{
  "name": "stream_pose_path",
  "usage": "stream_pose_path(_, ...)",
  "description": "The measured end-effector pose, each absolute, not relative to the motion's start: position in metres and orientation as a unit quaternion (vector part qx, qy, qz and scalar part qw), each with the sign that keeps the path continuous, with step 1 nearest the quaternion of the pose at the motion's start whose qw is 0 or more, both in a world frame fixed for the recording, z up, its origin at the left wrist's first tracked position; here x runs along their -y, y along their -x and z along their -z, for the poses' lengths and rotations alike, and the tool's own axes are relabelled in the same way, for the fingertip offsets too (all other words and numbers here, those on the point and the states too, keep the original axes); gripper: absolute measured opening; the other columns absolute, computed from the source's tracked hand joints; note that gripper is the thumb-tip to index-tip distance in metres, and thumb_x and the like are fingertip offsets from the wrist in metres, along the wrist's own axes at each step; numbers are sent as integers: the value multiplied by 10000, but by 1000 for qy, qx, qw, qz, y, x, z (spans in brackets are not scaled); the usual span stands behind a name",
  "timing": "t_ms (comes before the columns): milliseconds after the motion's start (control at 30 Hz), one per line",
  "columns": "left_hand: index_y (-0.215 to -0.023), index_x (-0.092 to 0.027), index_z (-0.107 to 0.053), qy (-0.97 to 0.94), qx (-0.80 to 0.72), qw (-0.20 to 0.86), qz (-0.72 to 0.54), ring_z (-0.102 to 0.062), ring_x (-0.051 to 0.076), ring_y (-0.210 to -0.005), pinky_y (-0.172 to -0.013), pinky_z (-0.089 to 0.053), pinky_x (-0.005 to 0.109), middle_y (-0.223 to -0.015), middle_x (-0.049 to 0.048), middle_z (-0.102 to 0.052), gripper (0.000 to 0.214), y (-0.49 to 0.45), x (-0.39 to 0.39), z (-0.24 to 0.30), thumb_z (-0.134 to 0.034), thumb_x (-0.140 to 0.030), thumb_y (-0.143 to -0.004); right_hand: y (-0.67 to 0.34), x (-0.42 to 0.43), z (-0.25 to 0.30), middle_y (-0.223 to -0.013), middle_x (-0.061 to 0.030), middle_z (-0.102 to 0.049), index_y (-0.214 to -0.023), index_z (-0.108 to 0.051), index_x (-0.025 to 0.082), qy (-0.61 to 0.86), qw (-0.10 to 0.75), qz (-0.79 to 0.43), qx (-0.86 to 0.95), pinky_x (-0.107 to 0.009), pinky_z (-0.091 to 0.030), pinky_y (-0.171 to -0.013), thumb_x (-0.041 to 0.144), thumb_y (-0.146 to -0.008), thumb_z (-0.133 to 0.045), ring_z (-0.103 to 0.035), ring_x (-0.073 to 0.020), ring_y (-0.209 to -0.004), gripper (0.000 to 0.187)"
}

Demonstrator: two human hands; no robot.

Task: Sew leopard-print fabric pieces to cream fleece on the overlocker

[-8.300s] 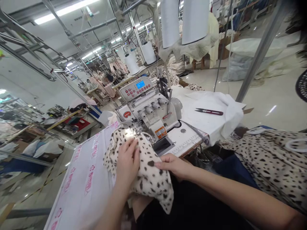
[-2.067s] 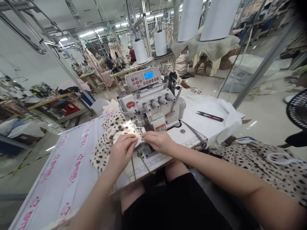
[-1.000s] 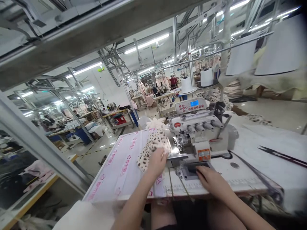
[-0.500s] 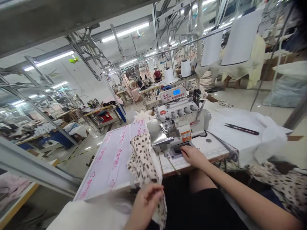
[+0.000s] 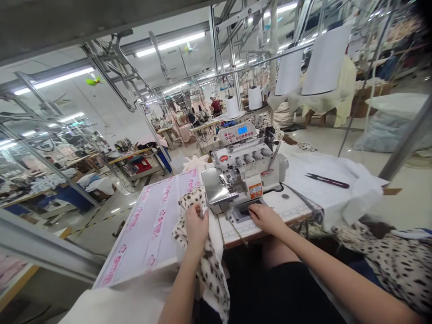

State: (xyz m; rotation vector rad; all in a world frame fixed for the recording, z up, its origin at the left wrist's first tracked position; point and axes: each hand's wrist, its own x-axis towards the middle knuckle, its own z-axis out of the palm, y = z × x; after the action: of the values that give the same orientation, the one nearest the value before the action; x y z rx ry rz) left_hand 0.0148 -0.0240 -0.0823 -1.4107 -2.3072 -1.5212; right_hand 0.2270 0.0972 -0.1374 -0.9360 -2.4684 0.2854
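Your left hand (image 5: pixel 197 225) had its fingers closed on the cream dark-spotted fleece fabric (image 5: pixel 212 270), draped off the table (image 5: pixel 148 229) edge, left of the white overlock machine (image 5: pixel 243 166). Right hand (image 5: pixel 265 218) lay flat, fingers open, at machine's front. Fabric prob. soft, light, floppy: best pinched near its edge

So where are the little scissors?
In the head view, the scissors lie on the white cloth, to the right of the sewing machine.

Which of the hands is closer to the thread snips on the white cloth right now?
Right. The right hand rests at the overlock machine's front, left of the thread snips; the left hand is farther left, gripping the leopard-print fabric.
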Motion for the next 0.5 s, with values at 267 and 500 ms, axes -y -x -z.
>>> stream_pose_path(267, -858, -166, -601, 413, 710, -72, 565, -520, 143, -690, -676, -421, 285, -786, 30, -589, 219, -1, 35, 82, -564, -337, -726, -227, -96, 139, -845, -89, -622, -876, -593, 133, 338, 250, -137, 897, -286, -398, -735, 174, -858, -366, -565, -192, -803, 231)
stream_pose_path(500, -765, -178, -542, 264, 603, -141, 739, -572, 118, -688, -673, -473, 241, -716, -17, -605, 259, 39, 87, 62, -630, -389, -643, -232, -101, 138, -856, -64, -653, -903, -603, 164, 347, 274, -211, 872, -281, -443, -702, 245, -844, -378, -598, -185, -776, 247)
